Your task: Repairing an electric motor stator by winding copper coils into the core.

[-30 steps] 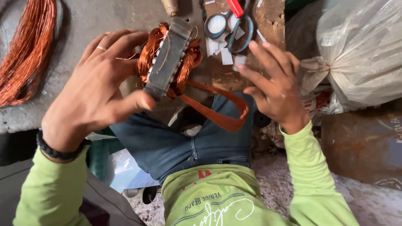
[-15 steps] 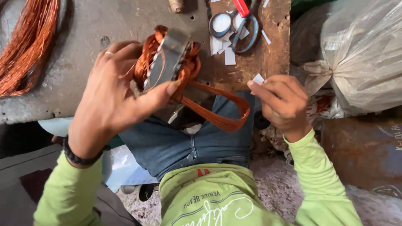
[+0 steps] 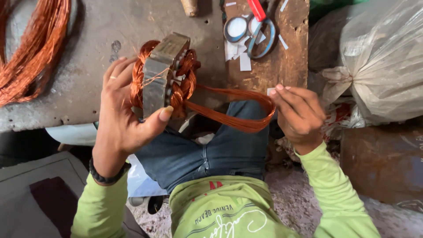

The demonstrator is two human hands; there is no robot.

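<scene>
From my seat at the feed, I see the left hand (image 3: pixel 121 119) wrapped around a motor stator (image 3: pixel 162 75), a grey laminated steel core wound with copper coils. The thumb presses against the core's near edge and the fingers curl behind its far side, so the grip is firm and closed on the stator. It is held up in front of the worn grey workbench (image 3: pixel 88 53), tilted a little, above the person's jeans-clad knee.

A loose loop of copper wire (image 3: pixel 238 112) runs from the stator's windings out to the right and sags over the lap. The right hand (image 3: pixel 299 114) sits at the far end of that loop, fingertips pinched together on a small white slip of paper (image 3: pixel 270 91); I think the fingers also touch the wire there, but the view is too tight to be certain.

On the brown wooden board (image 3: pixel 282 61) beyond the hands lie scissors (image 3: pixel 260 33) with blue-grey handles, a red-handled tool (image 3: pixel 256 9) crossing them, and several cut white paper strips (image 3: pixel 240 57). A large bundle of loose copper wire (image 3: pixel 33 48) lies on the bench at far left, well apart from the stator. To the right stands a tied translucent plastic sack (image 3: pixel 379 61). Both sleeves are light green, and a dark band circles the left wrist.
</scene>
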